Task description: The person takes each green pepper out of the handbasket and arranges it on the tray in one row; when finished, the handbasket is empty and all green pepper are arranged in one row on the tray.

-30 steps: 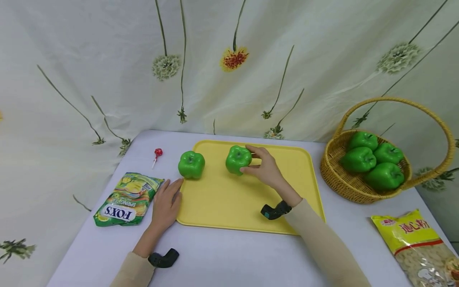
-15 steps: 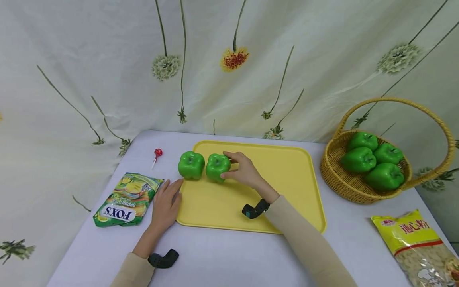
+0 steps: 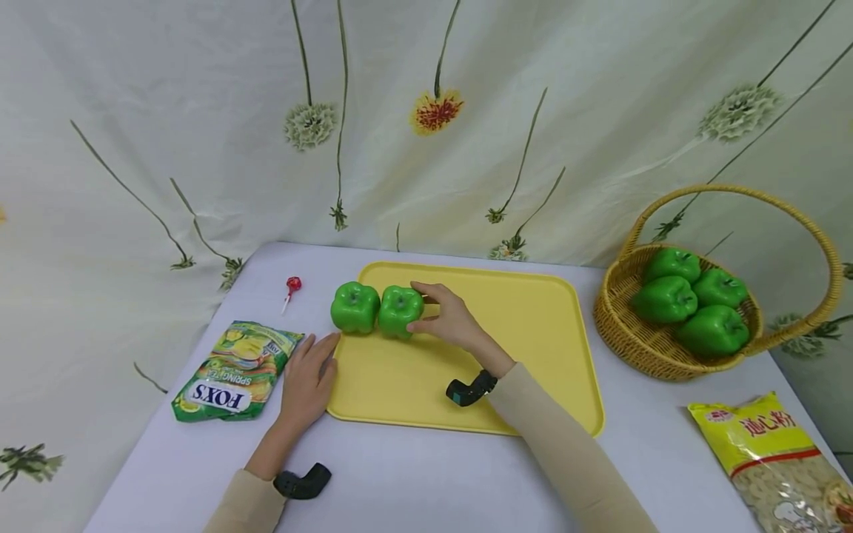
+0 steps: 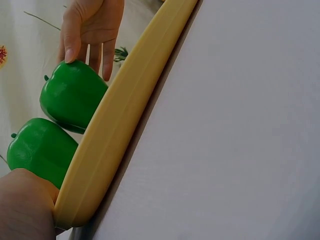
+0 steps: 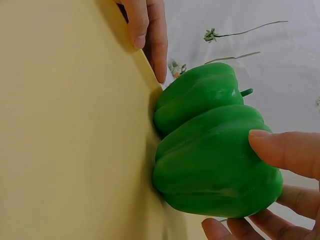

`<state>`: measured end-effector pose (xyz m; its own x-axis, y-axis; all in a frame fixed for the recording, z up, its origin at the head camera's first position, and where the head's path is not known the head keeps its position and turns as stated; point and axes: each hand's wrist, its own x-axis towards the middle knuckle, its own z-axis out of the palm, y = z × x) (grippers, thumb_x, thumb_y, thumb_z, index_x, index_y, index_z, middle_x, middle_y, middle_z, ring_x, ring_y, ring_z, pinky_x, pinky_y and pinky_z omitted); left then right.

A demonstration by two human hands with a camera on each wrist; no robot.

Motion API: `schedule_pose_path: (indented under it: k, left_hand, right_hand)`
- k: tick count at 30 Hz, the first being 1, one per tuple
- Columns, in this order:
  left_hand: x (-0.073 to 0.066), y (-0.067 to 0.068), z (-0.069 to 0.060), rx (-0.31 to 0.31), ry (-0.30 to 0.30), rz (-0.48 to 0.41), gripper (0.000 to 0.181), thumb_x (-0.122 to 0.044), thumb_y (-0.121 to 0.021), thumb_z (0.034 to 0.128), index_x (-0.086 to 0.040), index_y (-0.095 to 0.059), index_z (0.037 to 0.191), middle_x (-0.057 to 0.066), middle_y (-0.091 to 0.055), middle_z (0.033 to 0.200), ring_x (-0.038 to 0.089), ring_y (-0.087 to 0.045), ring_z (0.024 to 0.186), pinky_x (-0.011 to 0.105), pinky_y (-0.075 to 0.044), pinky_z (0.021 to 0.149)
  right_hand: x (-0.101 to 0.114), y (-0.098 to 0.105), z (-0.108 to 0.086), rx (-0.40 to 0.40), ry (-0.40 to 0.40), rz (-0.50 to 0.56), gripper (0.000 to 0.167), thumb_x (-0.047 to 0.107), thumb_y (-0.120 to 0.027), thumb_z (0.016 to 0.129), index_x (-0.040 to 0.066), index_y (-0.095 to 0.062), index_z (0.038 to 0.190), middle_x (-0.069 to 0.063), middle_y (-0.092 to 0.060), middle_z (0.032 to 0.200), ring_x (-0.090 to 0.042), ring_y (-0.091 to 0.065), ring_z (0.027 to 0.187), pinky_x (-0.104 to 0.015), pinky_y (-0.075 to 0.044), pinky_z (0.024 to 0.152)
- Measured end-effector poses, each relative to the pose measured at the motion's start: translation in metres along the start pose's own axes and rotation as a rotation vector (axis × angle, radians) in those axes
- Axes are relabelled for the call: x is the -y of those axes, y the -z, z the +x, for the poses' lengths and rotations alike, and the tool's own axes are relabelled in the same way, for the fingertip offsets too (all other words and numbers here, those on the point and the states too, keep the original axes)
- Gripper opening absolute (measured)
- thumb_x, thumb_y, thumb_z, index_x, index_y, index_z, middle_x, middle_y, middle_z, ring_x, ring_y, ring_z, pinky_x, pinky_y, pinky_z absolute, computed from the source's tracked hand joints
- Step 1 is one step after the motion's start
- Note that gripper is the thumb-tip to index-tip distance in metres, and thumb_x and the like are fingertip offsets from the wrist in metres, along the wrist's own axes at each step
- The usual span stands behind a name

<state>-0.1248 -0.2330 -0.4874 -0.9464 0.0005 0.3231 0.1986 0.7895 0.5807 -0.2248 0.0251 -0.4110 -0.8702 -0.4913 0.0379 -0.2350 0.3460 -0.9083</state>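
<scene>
Two green bell peppers stand side by side at the left end of a yellow tray (image 3: 460, 389). My right hand (image 3: 455, 320) holds the right bell pepper (image 3: 398, 314) between thumb and fingers; in the right wrist view the thumb (image 5: 285, 150) lies on its side and fingertips reach underneath. That pepper touches or nearly touches the left bell pepper (image 3: 355, 306), which nobody grips. My left hand (image 3: 306, 381) rests with fingers extended at the tray's left edge, just below the left pepper. In the left wrist view, both peppers (image 4: 75, 95) show beyond the tray's rim.
A wicker basket (image 3: 633, 352) with several green bell peppers (image 3: 713, 329) stands right of the tray. A green FOX'S candy bag (image 3: 236, 370) and a red lollipop (image 3: 293, 284) lie on the left. A pasta bag (image 3: 776, 451) lies at the front right.
My right hand has moved left across the tray with its bell pepper, which now stands against or close beside the other one. The left hand has stayed in place.
</scene>
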Motion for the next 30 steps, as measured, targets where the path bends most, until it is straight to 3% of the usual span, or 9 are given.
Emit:
schedule_pose_path:
  k: [7,18,30]
  left_hand:
    - [-0.001,0.000,-0.001,-0.041,-0.031,-0.008,0.043,-0.008,-0.048,0.0960,-0.002,-0.053,0.138,0.022,-0.055,0.139,0.049,-0.033,0.138,0.068,-0.020,0.110]
    - [-0.001,0.001,0.001,0.011,0.005,-0.003,0.044,-0.003,-0.049,0.0962,0.000,-0.050,0.140,0.021,-0.052,0.143,0.048,-0.029,0.141,0.067,-0.018,0.112]
    - [-0.001,0.000,0.002,-0.005,-0.017,-0.004,0.043,-0.002,-0.049,0.0951,0.002,-0.051,0.138,0.023,-0.053,0.140,0.051,-0.031,0.139,0.068,-0.019,0.111]
  right_hand:
    - [-0.002,-0.002,0.001,0.003,0.020,-0.013,0.073,0.007,-0.076,0.082,0.003,-0.042,0.147,-0.018,-0.047,0.141,-0.035,-0.050,0.130,-0.034,-0.056,0.094]
    - [-0.001,0.003,-0.003,0.039,0.045,-0.059,0.079,0.012,-0.077,0.082,0.007,-0.038,0.150,-0.017,-0.043,0.145,-0.035,-0.047,0.132,-0.045,-0.053,0.098]
    - [0.001,0.030,-0.028,0.026,0.066,-0.108,0.074,0.015,-0.077,0.083,0.006,-0.041,0.148,-0.017,-0.043,0.147,-0.037,-0.045,0.134,-0.051,-0.046,0.105]
